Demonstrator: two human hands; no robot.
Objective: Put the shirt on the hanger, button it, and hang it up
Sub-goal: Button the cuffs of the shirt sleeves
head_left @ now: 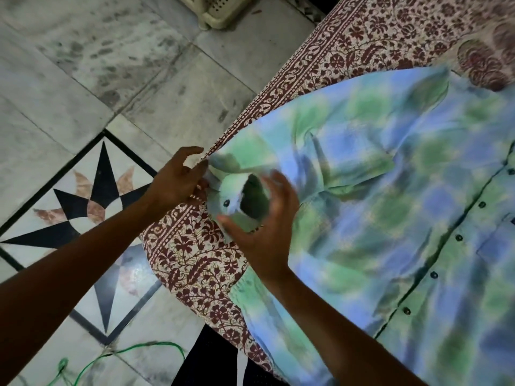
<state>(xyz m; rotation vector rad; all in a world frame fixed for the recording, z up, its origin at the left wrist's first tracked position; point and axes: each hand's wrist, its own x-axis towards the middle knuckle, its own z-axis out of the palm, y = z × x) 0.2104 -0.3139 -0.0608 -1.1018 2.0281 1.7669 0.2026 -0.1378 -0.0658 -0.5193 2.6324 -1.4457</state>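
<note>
- The printed bedsheet [195,260] covers the bed beside the marble floor [111,65].
- The blue-green shirt [390,204] lies spread on that sheet, button front up.
- My right hand [264,227] is loose, its fingers spread and curved beside the sleeve cuff [231,190], thumb touching it.
- My left hand [175,179] pinches the cuff's outer edge.
- A dark cuff button [226,202] faces up.

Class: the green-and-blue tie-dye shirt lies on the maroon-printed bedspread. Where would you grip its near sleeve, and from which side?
Probably the sleeve's open cuff, at its rim beside the dark cuff button. Its mouth stands open at the floor-side edge of the maroon-printed bedspread, so come from there. The body of the green-and-blue tie-dye shirt lies flat, offering no lip.
</note>
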